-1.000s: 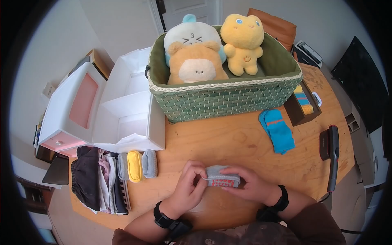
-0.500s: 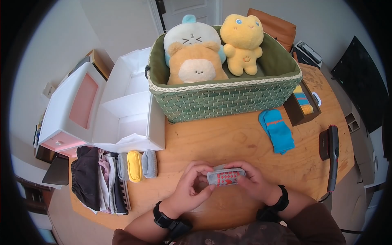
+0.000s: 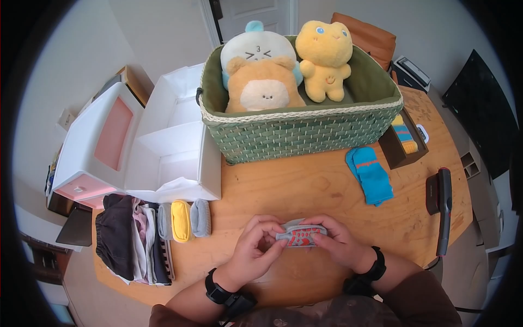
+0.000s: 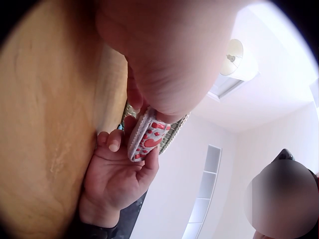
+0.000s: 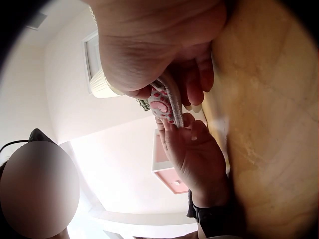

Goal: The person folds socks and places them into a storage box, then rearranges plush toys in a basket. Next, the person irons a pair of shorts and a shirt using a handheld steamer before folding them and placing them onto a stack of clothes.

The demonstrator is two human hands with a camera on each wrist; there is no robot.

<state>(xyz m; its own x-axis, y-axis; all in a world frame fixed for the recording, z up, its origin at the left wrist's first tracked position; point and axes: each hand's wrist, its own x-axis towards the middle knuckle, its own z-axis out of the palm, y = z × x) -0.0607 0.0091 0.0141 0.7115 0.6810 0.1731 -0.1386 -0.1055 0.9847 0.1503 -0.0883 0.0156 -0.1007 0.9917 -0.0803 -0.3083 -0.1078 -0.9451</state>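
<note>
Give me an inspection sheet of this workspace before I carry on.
Surface: wooden table, no spill seen
Job's things: grey sock bundled; blue socks flat; three rolls beside clothes
Clutter: basket holding plush toys; white box
Hands: left hand and right hand grip the grey sock
Cables: black cable, lower right
Surroundings: door beyond the table; dark screen at right

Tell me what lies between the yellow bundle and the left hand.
In the head view, a grey bundle lies beside the yellow bundle, then bare tabletop up to the left hand.
</note>
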